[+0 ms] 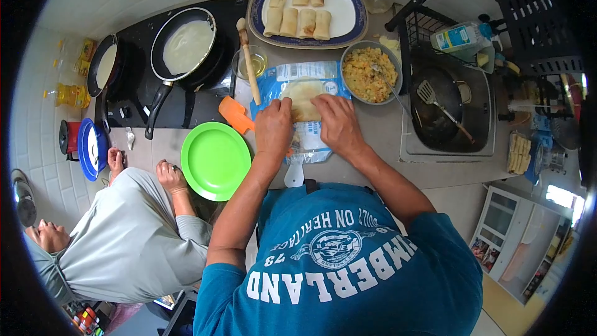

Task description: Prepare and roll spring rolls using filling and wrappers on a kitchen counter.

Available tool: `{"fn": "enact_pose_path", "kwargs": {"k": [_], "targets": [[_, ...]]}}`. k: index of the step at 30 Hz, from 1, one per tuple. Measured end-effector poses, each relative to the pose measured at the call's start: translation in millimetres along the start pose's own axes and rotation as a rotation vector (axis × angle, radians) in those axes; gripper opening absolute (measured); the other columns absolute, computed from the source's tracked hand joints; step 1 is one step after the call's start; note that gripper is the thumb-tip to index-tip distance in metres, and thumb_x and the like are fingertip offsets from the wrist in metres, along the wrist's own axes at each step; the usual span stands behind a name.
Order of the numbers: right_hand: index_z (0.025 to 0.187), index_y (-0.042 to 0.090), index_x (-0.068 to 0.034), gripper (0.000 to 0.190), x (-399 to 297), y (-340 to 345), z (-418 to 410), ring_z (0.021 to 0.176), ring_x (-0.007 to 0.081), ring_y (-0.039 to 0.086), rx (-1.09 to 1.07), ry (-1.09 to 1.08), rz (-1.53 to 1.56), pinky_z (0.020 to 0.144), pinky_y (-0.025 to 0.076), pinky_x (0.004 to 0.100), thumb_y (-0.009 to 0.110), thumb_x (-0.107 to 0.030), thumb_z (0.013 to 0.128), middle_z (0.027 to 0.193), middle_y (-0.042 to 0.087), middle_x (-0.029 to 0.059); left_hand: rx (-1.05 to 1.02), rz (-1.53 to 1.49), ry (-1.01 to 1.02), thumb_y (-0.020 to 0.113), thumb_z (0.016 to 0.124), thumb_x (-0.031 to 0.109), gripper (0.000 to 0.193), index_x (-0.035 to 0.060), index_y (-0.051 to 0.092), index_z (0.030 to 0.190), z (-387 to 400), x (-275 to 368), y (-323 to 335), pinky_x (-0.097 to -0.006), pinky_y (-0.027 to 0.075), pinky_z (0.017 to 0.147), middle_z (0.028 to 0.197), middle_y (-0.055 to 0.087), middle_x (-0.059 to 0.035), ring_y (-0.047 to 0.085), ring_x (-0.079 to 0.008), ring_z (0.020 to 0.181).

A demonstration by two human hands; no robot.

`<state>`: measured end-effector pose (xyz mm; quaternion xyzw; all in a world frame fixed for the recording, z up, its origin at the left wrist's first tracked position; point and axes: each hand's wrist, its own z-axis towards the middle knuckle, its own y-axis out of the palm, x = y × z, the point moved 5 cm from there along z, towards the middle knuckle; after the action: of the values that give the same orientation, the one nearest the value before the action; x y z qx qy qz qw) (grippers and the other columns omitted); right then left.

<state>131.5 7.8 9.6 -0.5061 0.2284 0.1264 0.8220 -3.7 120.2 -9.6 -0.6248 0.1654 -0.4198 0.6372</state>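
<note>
On a blue and white plastic package lies a thin pale crepe. My left hand pinches its near left side, and my right hand holds its near right side. The near part between my fingers looks folded over, with browned patches; whatever is inside is hidden. Right of the package, a grey bowl holds an orange-yellow chopped filling and a spoon. Behind, several rolled crepes lie on a blue-rimmed oval platter. A wooden-handled brush rests across a glass bowl of oil.
Left, two frying pans with batter stand on a black cooktop. A green plate and orange scraper lie nearer. A co-worker's hand rests at the counter edge, beside a blue bowl. Right, the sink holds a wok and spatula.
</note>
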Motion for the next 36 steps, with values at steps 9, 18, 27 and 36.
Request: {"fn": "enact_pose_path", "kwargs": {"k": [9,18,27,36], "targets": [[0.157,0.057,-0.004,0.058,-12.2,23.0,-32.9,0.158,0.0392,0.039,-0.23,-0.097,-0.108,0.132,0.023,0.061,0.066,-0.026,0.104,0.167,0.05,0.0119,0.054,0.007,0.055,0.066,0.094,0.013,0.05,0.0003,0.064,0.143,-38.4,27.1,-16.9,-0.0543,0.047,0.108,0.142,0.068,-0.0165,0.064,-0.0361,0.128],[0.163,0.049,-0.007,0.067,-5.4,19.6,-36.7,0.161,0.0417,0.035,-0.277,-0.104,-0.044,0.132,0.019,0.063,0.067,-0.029,0.103,0.171,0.047,0.0125,-0.129,-0.005,0.045,0.06,0.104,0.023,0.066,-0.0012,0.045,0.164,-64.2,28.1,2.9,-0.0617,0.027,0.129,0.168,0.047,-0.0222,0.043,-0.0404,0.157],[0.161,0.051,-0.005,0.063,1.9,17.1,-36.3,0.161,0.0424,0.034,-0.302,-0.084,-0.051,0.132,0.018,0.0635,0.063,-0.034,0.106,0.17,0.047,0.0135,-0.154,-0.098,0.051,0.06,0.103,0.02,0.069,0.0003,0.041,0.166,-66.1,31.7,8.8,-0.0625,0.023,0.131,0.17,0.042,-0.0247,0.039,-0.0407,0.159],[0.128,0.073,-0.005,0.038,-5.5,10.8,42.7,0.139,0.0406,0.058,-0.209,-0.31,0.086,0.118,0.044,0.0552,0.073,-0.009,0.091,0.15,0.064,0.0146,0.018,-0.078,-0.072,0.07,0.094,0.017,0.063,0.0006,0.057,0.154,-88.8,41.1,-28.1,-0.0555,0.041,0.113,0.156,0.058,-0.0227,0.059,-0.039,0.136]]}}
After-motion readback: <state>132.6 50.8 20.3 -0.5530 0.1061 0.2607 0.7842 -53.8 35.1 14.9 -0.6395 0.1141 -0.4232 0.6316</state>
